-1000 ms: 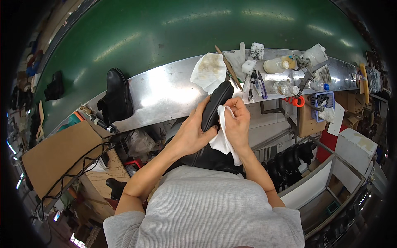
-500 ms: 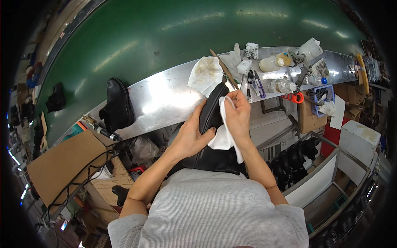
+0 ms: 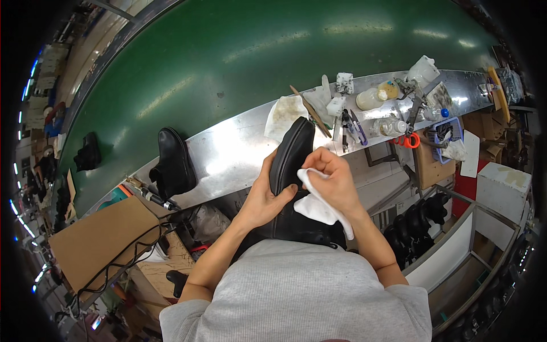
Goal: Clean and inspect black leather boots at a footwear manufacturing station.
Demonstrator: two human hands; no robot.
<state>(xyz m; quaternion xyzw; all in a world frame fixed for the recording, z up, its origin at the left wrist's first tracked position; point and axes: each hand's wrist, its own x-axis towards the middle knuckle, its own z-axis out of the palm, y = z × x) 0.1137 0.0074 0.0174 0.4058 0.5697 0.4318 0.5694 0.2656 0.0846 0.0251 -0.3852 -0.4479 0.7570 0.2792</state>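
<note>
A black leather boot (image 3: 295, 149) is held in front of me, toe pointing away and tilted up. My left hand (image 3: 263, 198) is closed around its left side, thumb across the upper near the ankle. In my right hand (image 3: 335, 181) a white cloth (image 3: 314, 208) is pinched between bent fingers, its loose end hanging below the wrist. That hand is at the right side of the boot; whether the cloth touches the leather I cannot tell. The boot's shaft lies toward my lap, partly hidden by the left hand and the cloth.
Another black boot (image 3: 174, 162) stands on the metal ledge (image 3: 228, 149), left. A stained white sheet (image 3: 282, 115), a brush (image 3: 310, 111), pens, bottles (image 3: 370, 99) and orange-handled scissors (image 3: 407, 141) lie right. Beyond is a green surface (image 3: 239, 51); a cardboard sheet (image 3: 102, 242) sits lower left.
My right hand with the cloth has drawn back from near the toe toward the middle of the boot. The left hand still grips the boot; the whole view has shifted slightly.
</note>
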